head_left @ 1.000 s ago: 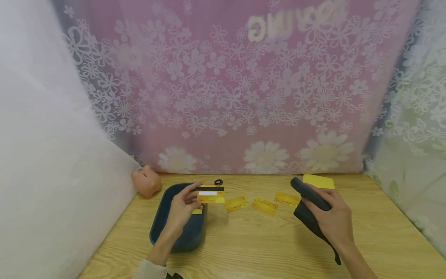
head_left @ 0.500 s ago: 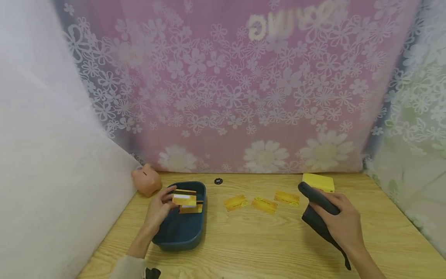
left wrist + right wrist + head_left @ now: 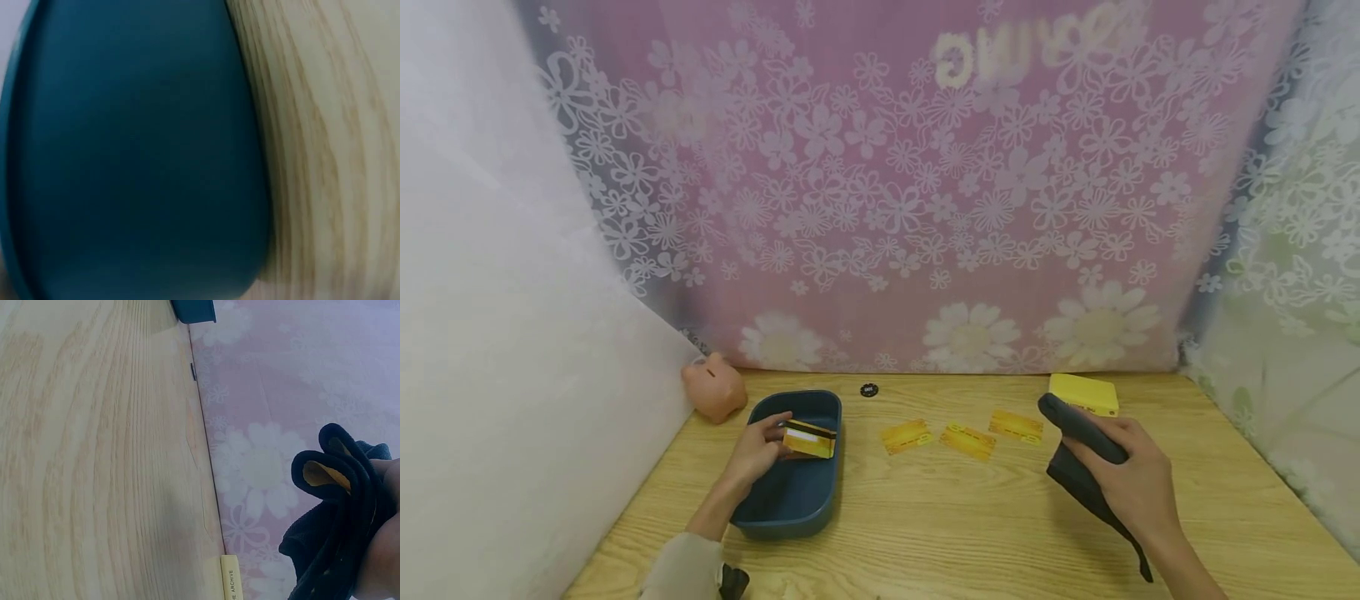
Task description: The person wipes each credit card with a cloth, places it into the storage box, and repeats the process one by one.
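Observation:
At the left of the head view my left hand (image 3: 756,452) reaches into a blue bin (image 3: 793,527). It pinches the left edge of a yellow card (image 3: 809,445) with a dark stripe and a white strip; other yellow card edges seem to lie under it. The left wrist view shows only the bin (image 3: 144,137) close up, without the hand's fingers. On the right, my right hand (image 3: 1131,477) grips a dark folded cloth (image 3: 1082,487) above the table. In the right wrist view that cloth (image 3: 340,531) shows thick folds with a yellow-orange inner side.
Several yellow cards lie mid-table, among them a middle card (image 3: 967,442). A black poker chip (image 3: 869,390) lies behind the bin, a piggy bank (image 3: 715,390) left of it. A yellow book (image 3: 1084,392) lies at the back right, near the pink flowered curtain (image 3: 880,208).
My left hand has carried the striped card from beside the bin leftward over it, then down to the cards inside. The right hand has shifted slightly right, still gripping the cloth.

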